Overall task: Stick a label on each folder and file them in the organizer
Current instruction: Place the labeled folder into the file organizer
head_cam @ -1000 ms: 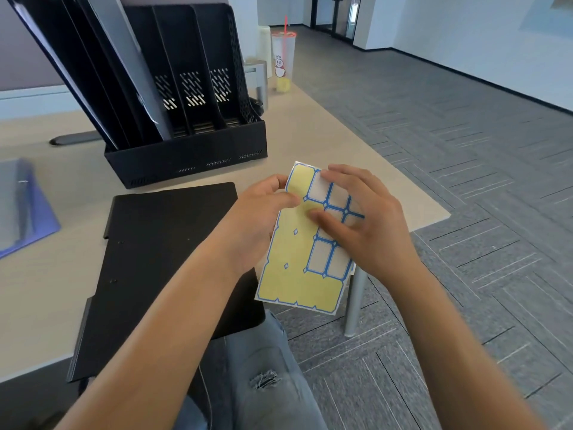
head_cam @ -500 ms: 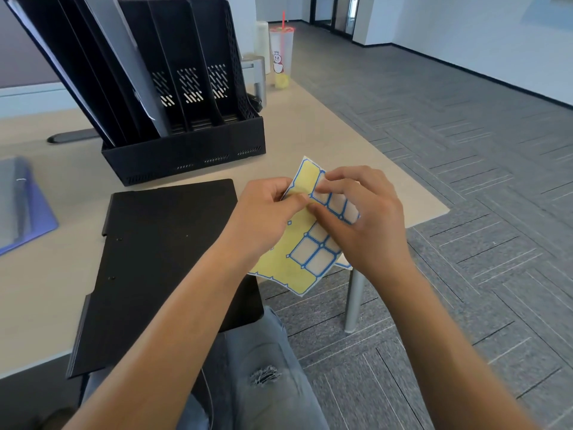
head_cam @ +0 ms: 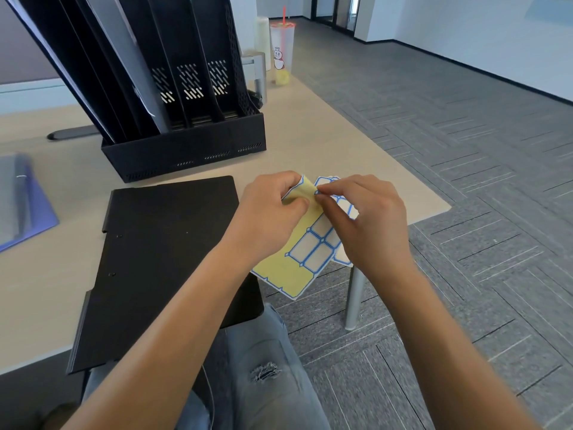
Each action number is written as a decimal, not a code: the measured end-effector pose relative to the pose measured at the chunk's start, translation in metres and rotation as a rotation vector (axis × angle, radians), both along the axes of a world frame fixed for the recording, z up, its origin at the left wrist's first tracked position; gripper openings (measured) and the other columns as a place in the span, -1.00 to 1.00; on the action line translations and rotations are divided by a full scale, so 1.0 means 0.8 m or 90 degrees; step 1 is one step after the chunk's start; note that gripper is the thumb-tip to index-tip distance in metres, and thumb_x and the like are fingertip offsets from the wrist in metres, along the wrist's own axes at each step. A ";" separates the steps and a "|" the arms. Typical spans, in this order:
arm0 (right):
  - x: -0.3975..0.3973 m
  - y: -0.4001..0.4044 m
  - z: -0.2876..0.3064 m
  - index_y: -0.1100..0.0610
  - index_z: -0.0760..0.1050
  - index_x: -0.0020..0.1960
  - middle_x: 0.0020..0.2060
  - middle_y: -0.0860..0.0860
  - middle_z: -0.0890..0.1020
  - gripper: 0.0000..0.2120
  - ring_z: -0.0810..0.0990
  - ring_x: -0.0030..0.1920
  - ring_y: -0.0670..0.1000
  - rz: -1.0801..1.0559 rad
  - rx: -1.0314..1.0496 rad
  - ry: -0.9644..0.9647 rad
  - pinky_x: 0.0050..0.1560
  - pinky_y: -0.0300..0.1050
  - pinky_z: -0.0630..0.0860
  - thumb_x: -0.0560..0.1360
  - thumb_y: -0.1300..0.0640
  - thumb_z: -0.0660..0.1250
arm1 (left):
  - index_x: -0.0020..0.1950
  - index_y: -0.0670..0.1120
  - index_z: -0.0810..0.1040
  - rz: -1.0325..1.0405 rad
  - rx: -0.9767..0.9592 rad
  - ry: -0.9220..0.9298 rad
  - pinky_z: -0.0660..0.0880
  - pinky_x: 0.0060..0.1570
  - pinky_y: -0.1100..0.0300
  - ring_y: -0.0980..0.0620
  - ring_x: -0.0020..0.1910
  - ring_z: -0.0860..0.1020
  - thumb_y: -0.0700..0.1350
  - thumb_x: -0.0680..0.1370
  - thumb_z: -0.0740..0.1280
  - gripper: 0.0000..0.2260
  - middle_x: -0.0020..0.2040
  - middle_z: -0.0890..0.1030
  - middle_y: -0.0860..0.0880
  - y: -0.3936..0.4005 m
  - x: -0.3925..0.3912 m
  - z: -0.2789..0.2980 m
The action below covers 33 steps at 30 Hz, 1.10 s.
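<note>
A yellow label sheet (head_cam: 288, 271) with blue-edged white labels is held above the table's front right corner. My left hand (head_cam: 269, 212) bends its top corner back. My right hand (head_cam: 366, 221) pinches the edge of one label at that bend with thumb and forefinger. A black folder (head_cam: 161, 249) lies flat on the table to the left of my hands, overhanging the front edge. The black organizer (head_cam: 186, 150) stands behind it, with folders leaning in its left slots and its right slots bare.
A blue folder (head_cam: 24, 206) lies at the table's left edge. A plastic cup with a red straw (head_cam: 282, 54) and a white roll stand at the far right corner. The table edge and grey carpet run to the right. My knee in jeans is below.
The sheet has tilted and dropped lower on its free end. My left hand has curled the top corner back, and my right fingers have moved from flat on the labels to pinching one at the fold.
</note>
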State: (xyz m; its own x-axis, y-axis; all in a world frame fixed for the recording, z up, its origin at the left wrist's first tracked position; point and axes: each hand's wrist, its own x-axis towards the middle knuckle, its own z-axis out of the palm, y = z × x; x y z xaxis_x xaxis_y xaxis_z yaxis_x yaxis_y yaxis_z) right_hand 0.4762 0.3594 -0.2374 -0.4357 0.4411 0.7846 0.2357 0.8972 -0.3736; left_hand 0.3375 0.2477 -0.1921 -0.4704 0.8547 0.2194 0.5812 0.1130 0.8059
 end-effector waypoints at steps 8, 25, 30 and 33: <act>0.004 0.001 -0.003 0.09 0.71 0.05 -0.04 -0.04 0.74 -0.89 0.68 -0.02 0.09 -0.006 -0.006 -0.015 0.01 0.16 0.52 0.63 0.09 0.41 | -0.22 -0.10 0.43 0.001 0.025 0.041 0.21 -0.39 0.20 0.09 -0.38 0.23 -0.27 0.54 0.26 -0.85 -0.36 0.33 -0.01 0.004 0.004 -0.001; 0.028 0.028 0.012 0.02 0.63 -0.01 -0.12 -0.17 0.69 -0.92 0.63 -0.01 -0.15 -0.115 -0.327 0.074 0.09 -0.23 0.50 0.62 0.06 0.38 | 0.18 0.01 0.58 0.044 -0.059 0.172 0.53 -0.04 0.00 -0.13 -0.03 0.57 -0.18 0.55 0.25 -0.75 0.03 0.67 -0.02 0.080 -0.004 -0.015; 0.037 0.054 0.012 0.01 0.64 -0.03 -0.11 -0.17 0.70 -0.92 0.63 -0.01 -0.15 -0.198 -0.385 0.113 0.08 -0.24 0.50 0.60 0.07 0.37 | 0.22 -0.02 0.56 0.028 -0.125 0.262 0.48 -0.03 0.01 -0.19 -0.01 0.55 -0.21 0.57 0.22 -0.73 -0.01 0.65 -0.08 0.130 -0.004 -0.019; 0.041 0.064 0.008 0.00 0.64 -0.04 -0.13 -0.18 0.70 -0.91 0.63 -0.02 -0.16 -0.229 -0.416 0.120 0.07 -0.25 0.50 0.59 0.07 0.36 | 0.32 -0.01 0.54 0.029 -0.179 0.338 0.36 0.00 0.05 -0.20 0.10 0.54 -0.24 0.59 0.20 -0.66 0.06 0.66 -0.09 0.153 -0.007 -0.029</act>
State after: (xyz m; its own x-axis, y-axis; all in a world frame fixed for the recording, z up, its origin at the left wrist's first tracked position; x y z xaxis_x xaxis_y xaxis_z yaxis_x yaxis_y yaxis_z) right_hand 0.5090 0.4110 -0.2313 -0.0626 0.9299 0.3625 0.3516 0.3605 -0.8640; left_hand 0.3315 0.3699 -0.2152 -0.3962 0.8954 0.2032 0.8854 0.3139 0.3429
